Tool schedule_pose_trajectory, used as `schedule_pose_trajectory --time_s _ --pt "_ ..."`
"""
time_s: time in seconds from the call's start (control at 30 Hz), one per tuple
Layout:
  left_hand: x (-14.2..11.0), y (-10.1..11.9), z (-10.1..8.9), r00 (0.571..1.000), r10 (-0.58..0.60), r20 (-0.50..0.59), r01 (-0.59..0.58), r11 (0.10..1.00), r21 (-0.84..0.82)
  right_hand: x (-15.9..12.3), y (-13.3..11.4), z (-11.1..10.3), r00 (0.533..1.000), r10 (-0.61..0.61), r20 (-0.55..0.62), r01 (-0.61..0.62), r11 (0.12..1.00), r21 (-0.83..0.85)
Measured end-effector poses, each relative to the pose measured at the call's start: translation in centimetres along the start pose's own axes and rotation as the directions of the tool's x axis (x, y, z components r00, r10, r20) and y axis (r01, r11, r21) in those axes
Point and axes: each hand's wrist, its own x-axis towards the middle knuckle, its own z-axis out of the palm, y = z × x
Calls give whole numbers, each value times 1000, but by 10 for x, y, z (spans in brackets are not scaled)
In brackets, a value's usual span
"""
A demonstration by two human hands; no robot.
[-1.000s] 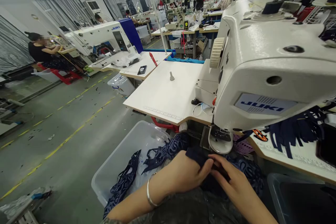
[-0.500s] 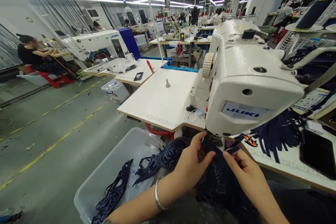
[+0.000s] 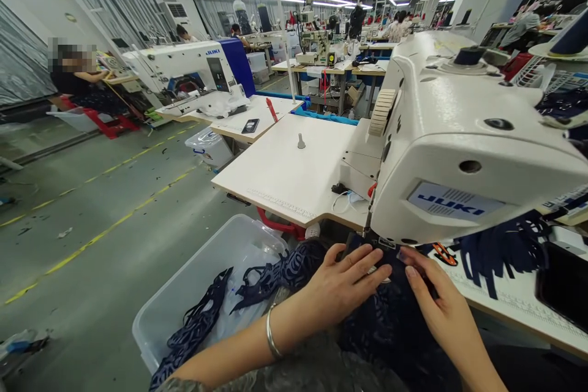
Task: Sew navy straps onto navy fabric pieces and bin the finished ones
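Note:
A dark blue patterned garment [image 3: 383, 324] hangs over my lap, and its upper part lies under the head of a white sewing machine [image 3: 496, 128]. My left hand [image 3: 340, 288] rests flat on the cloth beside the needle area, fingers stretched out and close together. On the other side, my right hand [image 3: 434, 294] has its thumb and index finger closed at the cloth's edge, close to the presser foot. The fingertips partly hide what they pinch. More of the blue patterned fabric [image 3: 294, 263] trails left into a clear plastic bin.
The plastic bin [image 3: 181, 269] stands at my left, with patterned pieces inside. Dark blue strips [image 3: 500, 251], orange-handled snips [image 3: 444, 254] and a black phone [image 3: 563, 285] lie on the table at right. A white tabletop [image 3: 285, 171] extends beyond the machine. A seated person [image 3: 76, 79] works far left.
My left hand has gone from a pinch to lying flat on the cloth. My right hand has come nearer the presser foot. The view has shifted, so the machine appears farther right.

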Motion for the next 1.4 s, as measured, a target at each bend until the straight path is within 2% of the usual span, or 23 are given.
schedule_pose_trajectory --time_s 0.17,0.37,0.73,1.2,1.4 --pt "0 5 4 998 -40 -47 44 996 76 6 1 7 992 -117 -51 114 992 -63" --pt "3 7 9 993 -82 -91 94 986 138 22 0 8 982 -188 -32 186 981 -57" --pt "4 10 8 990 -110 -87 123 979 162 29 0 10 978 -200 -54 198 979 -47" --pt "6 6 6 993 -100 -62 105 990 93 31 7 7 986 -168 -18 164 980 -115" --pt "4 9 10 990 -101 -94 114 982 148 33 6 8 981 -192 -32 186 973 -136"
